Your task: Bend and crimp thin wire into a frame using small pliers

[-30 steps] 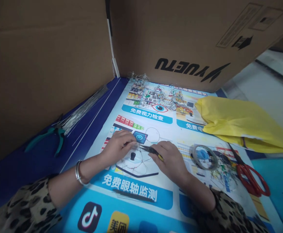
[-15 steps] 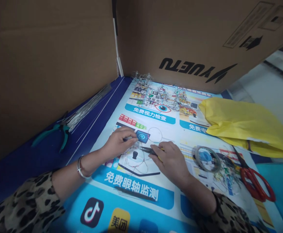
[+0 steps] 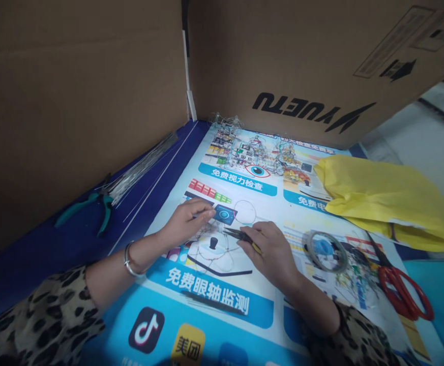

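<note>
My left hand (image 3: pixel 187 219) is closed in a pinch on a thin wire piece (image 3: pixel 218 260), whose bent loops spread over the printed sheet below the fingers. The wire is so fine that its exact shape is hard to make out. In my right hand (image 3: pixel 272 250) is a pair of needle-nose pliers (image 3: pixel 240 235) with yellow on the handles. Their dark pointed jaws are slightly apart and aim left, close to the wire by my left fingertips. A round wire loop (image 3: pixel 245 211) shows just above the jaws.
Teal-handled pliers (image 3: pixel 105 211) lie left beside a bundle of straight wires (image 3: pixel 141 165). Wire pieces (image 3: pixel 258 147) sit at the back. A tape roll (image 3: pixel 344 259), red-handled scissors (image 3: pixel 401 292) and a yellow bag (image 3: pixel 382 188) are at right. Cardboard (image 3: pixel 283 61) walls the back.
The pliers' jaws have parted a little and drawn slightly right of my left fingertips. My left hand keeps its pinch nearly in place. The whole view has shifted slightly.
</note>
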`<action>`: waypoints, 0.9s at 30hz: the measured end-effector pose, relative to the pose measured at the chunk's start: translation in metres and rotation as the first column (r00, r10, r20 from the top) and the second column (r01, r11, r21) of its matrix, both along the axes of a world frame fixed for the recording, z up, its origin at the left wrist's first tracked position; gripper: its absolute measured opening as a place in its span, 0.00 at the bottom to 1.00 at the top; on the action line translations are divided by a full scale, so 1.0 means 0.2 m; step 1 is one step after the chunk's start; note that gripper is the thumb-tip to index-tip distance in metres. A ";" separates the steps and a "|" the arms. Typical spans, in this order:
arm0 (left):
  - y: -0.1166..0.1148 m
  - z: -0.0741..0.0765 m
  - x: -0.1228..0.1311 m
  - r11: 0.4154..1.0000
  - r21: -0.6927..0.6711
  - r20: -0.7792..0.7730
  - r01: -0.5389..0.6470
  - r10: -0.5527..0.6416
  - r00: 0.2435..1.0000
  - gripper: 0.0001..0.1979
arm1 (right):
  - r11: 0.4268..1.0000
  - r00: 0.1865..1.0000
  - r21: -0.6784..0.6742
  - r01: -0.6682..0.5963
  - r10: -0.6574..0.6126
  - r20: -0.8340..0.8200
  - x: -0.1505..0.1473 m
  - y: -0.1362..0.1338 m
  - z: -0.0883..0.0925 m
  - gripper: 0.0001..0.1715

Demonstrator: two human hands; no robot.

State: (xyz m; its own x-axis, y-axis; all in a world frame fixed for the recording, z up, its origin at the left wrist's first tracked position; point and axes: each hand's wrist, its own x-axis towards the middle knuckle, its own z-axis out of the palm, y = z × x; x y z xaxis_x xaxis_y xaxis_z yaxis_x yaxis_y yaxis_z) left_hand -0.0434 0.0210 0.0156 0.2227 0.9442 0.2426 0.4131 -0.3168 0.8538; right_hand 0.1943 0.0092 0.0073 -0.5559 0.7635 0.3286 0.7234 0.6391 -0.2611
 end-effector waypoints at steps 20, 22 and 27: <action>-0.07 0.06 -0.16 0.995 -0.015 -0.281 -0.101 0.093 0.955 0.11 | 1.000 0.992 -0.003 -0.010 0.009 -0.122 0.02 0.02 -0.03 0.16; -0.10 0.05 -0.17 0.996 0.000 -0.304 -0.091 0.087 0.949 0.11 | 1.000 0.993 -0.002 -0.012 0.012 -0.120 0.02 0.02 -0.03 0.15; -0.11 0.01 -0.16 0.992 0.086 -0.334 -0.091 0.115 0.935 0.09 | 1.000 0.991 0.003 -0.015 0.015 -0.132 0.03 0.02 -0.04 0.15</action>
State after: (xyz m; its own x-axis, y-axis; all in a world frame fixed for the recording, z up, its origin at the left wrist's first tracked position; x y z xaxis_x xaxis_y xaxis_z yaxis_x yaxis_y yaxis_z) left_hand -0.0751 -0.0015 0.0169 0.2055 0.9502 0.2343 0.7068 -0.3097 0.6360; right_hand 0.1995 0.0138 -0.0011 -0.5190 0.7550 0.4008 0.6734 0.6499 -0.3524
